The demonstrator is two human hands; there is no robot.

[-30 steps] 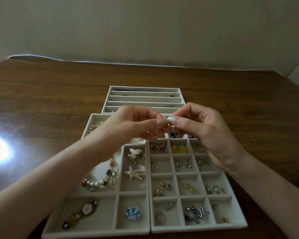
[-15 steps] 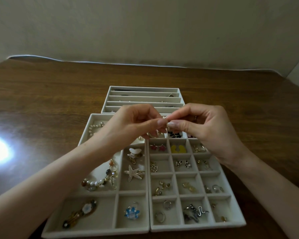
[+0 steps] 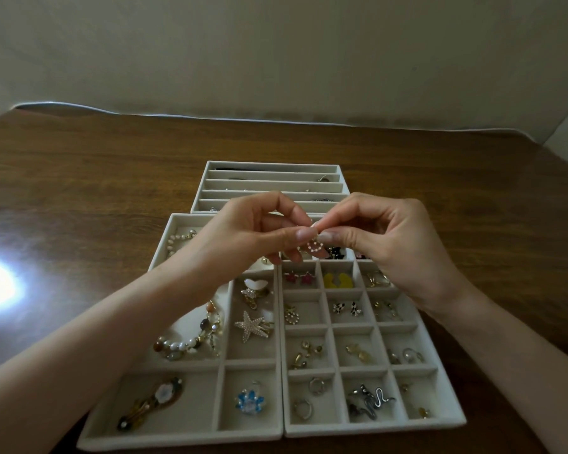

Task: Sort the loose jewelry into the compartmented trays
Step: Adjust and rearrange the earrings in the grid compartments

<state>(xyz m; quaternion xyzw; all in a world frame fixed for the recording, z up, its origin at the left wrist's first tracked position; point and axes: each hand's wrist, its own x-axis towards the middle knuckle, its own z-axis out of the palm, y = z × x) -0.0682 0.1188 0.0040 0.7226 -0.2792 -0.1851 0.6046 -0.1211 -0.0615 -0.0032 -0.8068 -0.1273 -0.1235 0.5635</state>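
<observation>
The left hand (image 3: 250,237) and right hand (image 3: 391,247) together pinched a small pearl-ringed earring (image 3: 315,246) at their fingertips, above the far rows of the grid tray (image 3: 374,429). The hands hid parts of those rows. A wider tray (image 3: 177,442) lay just beside it and a slotted tray (image 3: 273,166) behind, on the tabletop (image 3: 79,191).

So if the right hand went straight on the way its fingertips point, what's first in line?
The left hand: its fingertips sit tip to tip with the right hand, both pinching the earring between them. Depth looks matched, though one view can't confirm.
</observation>
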